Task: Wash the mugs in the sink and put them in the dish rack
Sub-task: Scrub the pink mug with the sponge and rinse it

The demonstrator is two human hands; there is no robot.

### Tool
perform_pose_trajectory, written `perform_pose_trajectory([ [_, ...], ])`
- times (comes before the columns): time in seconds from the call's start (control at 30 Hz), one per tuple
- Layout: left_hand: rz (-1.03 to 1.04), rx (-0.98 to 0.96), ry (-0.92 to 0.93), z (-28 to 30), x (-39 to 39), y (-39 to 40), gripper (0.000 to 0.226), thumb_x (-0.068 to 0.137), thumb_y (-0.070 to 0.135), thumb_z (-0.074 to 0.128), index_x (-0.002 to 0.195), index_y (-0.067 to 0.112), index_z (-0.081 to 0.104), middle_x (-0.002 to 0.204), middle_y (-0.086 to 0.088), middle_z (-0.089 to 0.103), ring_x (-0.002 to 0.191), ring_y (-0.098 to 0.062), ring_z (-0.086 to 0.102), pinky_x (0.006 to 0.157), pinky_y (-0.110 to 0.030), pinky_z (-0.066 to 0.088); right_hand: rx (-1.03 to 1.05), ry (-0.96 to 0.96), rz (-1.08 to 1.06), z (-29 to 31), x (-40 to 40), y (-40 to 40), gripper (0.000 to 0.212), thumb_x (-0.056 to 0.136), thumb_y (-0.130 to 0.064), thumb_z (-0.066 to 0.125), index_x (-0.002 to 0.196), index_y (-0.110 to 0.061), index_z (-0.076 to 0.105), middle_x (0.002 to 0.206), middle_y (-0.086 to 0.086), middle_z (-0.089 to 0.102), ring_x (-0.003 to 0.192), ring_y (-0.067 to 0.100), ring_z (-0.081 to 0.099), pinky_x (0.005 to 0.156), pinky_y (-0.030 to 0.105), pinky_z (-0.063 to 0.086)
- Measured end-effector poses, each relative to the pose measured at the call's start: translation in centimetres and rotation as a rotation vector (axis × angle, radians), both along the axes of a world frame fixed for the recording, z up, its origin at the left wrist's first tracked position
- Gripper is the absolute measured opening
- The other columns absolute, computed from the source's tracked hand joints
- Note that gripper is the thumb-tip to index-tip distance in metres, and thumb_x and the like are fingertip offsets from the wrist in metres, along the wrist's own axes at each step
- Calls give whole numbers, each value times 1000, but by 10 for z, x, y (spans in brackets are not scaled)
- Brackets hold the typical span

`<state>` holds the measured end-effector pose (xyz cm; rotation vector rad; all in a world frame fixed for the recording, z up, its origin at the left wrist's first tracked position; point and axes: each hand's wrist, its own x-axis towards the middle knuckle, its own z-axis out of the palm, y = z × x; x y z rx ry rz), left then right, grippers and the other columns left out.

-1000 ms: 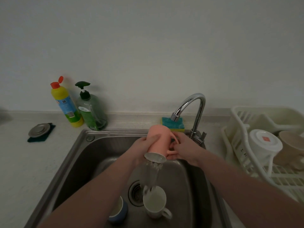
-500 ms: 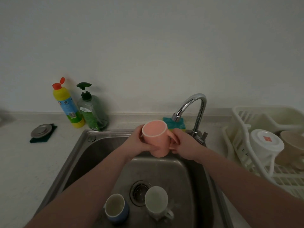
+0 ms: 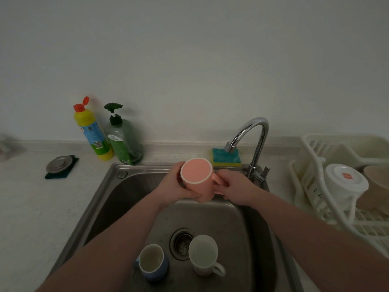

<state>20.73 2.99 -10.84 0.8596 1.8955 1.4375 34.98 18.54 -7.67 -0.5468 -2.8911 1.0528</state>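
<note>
Both hands hold the pink mug (image 3: 197,181) over the back part of the sink (image 3: 109,186), just below and in front of the tap (image 3: 250,133), with its mouth turned up toward the camera. The left hand (image 3: 174,186) is wrapped around the body of the mug, and the right hand (image 3: 233,187) grips the handle, fingers curled around it. No water is seen running from the tap. Two more mugs stand upright on the sink floor near the drain (image 3: 182,243): a blue mug (image 3: 152,262) to the left of it and a white mug (image 3: 204,256) to the right, not touching each other. The rack (image 3: 311,186) is at the right of the sink and already has a white container and some bowls in it. The pink mug looks stiff and hard, probably ceramic, so I judge it is rather heavy for its size and can chip if it knocks the steel or the tap. If it is wet or soapy, the smooth wall will be slippery, so the handle is the safer place to hold it, with the other hand supporting the body. To bring it to the rack, I think one hand on the handle is enough, but the move should pass clear of the tap.
</note>
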Motion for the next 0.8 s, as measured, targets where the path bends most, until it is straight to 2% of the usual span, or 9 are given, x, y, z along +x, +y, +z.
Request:
perform_pose_trajectory([
  [0.07,12,-6,-11,-2,0,-1,92,35,17,94,113,35,49,120,8,58,114,-10,55,88,-28,51,-6,8,-9,0,0,-1,19,91,-19,59,79,-27,48,78,-10,49,82,14,53,74,28,44],
  [0.17,2,-17,-3,-2,0,-2,87,45,3,94,114,34,49,121,6,59,117,-15,55,89,-30,51,6,7,-11,1,3,-1,11,89,-19,61,85,-23,52,81,-7,52,85,17,54,73,28,41],
  [0.3,-16,-33,36,11,2,-1,91,33,24,94,113,33,51,119,6,61,113,-11,58,89,-29,53,-55,41,-45,10,12,-3,8,88,-20,61,87,-20,53,83,0,58,87,25,61,81,43,53],
  [0.4,-44,-39,101,25,8,-2,98,31,32,92,120,24,51,121,4,60,113,-12,58,94,-32,52,-65,70,-61,23,25,-5,9,88,-18,61,84,-24,55,81,-5,57,87,22,62,82,42,53],
  [0.47,-69,-52,140,36,15,-2,97,34,31,94,120,23,50,119,6,60,111,-10,58,92,-26,51,-42,84,-65,34,38,-5,18,88,-18,62,77,-30,52,77,-10,56,82,18,61,82,40,53],
  [0.53,-97,-62,176,50,26,0,83,44,17,97,111,30,50,114,10,60,106,-8,58,85,-17,50,-36,90,-68,45,52,-3,20,88,-17,62,76,-29,51,75,-10,56,79,16,59,82,40,53],
  [0.6,-121,-50,207,66,37,4,73,51,6,94,105,31,51,109,12,60,100,-5,59,77,-12,49,-36,90,-76,57,67,-1,8,88,-19,62,83,-21,55,80,-4,60,82,21,62,83,42,53],
  [0.67,-140,-27,220,84,49,13,71,54,-1,91,107,25,52,108,10,61,98,-4,59,72,-10,49,-48,113,-129,70,82,5,11,86,-23,63,83,-16,56,80,5,63,82,28,64,79,48,55],
  [0.8,-190,4,293,123,72,38,66,56,4,92,104,26,52,107,9,61,99,-10,59,77,-16,51,-102,191,-200,105,114,21,7,85,-17,63,83,-13,57,79,15,66,77,34,69,70,48,58],
])
